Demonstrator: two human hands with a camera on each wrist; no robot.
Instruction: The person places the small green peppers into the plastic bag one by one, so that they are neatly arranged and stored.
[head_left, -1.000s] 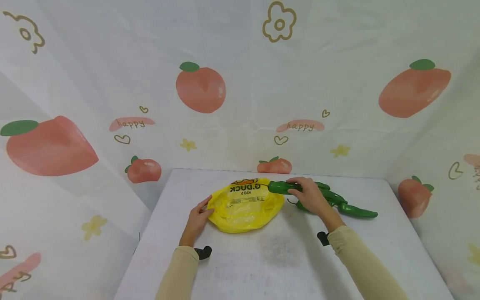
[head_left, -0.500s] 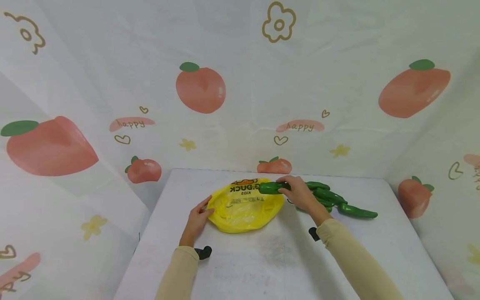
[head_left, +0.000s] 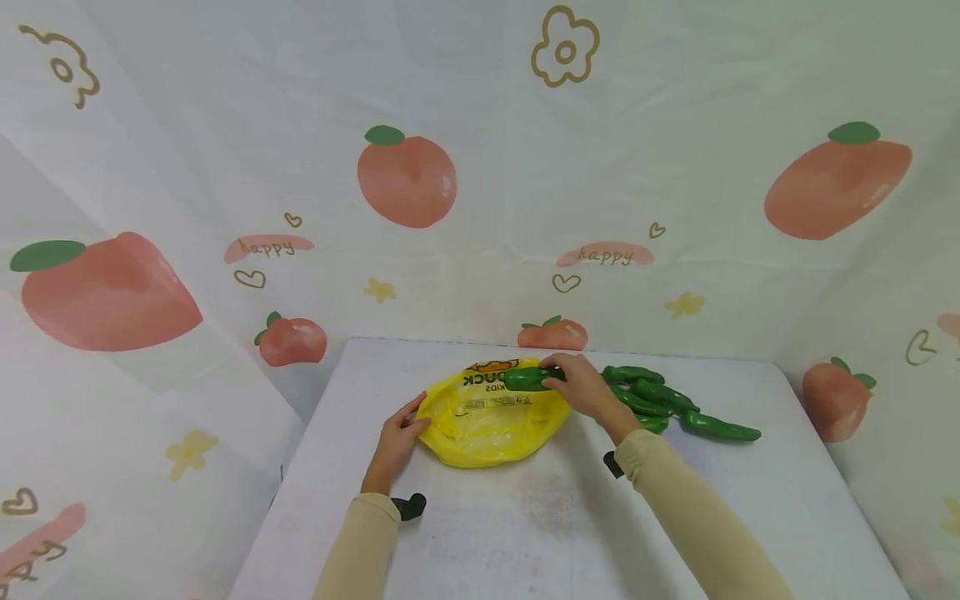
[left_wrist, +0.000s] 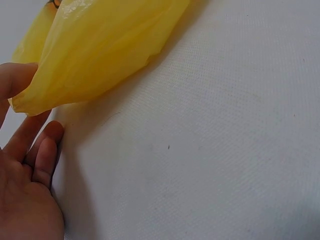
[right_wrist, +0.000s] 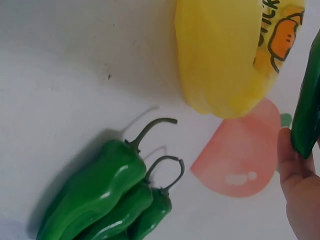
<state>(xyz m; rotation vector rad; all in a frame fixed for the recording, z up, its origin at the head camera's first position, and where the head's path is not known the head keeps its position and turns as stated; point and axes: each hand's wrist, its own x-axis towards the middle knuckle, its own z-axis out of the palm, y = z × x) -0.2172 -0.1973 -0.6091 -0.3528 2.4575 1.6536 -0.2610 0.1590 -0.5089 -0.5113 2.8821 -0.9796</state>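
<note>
A yellow plastic bag [head_left: 480, 433] with duck print lies spread on the table, its mouth held wide. At its left edge my left hand [head_left: 395, 446] pinches the rim between thumb and fingers; the left wrist view shows the bag's corner [left_wrist: 65, 90] in that grip. Over the bag's right side my right hand [head_left: 581, 385] holds a green pepper [head_left: 523, 380], its front end above the bag. In the right wrist view the held pepper [right_wrist: 305, 115] is cut off by the frame edge. Its stem end is not clearly visible in the head view.
Several green peppers [head_left: 663, 396] lie in a loose pile right of the bag, one long pepper [head_left: 720, 427] at the pile's right end. The white table [head_left: 525, 533] meets a printed curtain [head_left: 480, 283] at the back and sides.
My right hand has moved left with the pepper, from beside the pile to over the bag. My left hand has stayed at the bag's rim.
</note>
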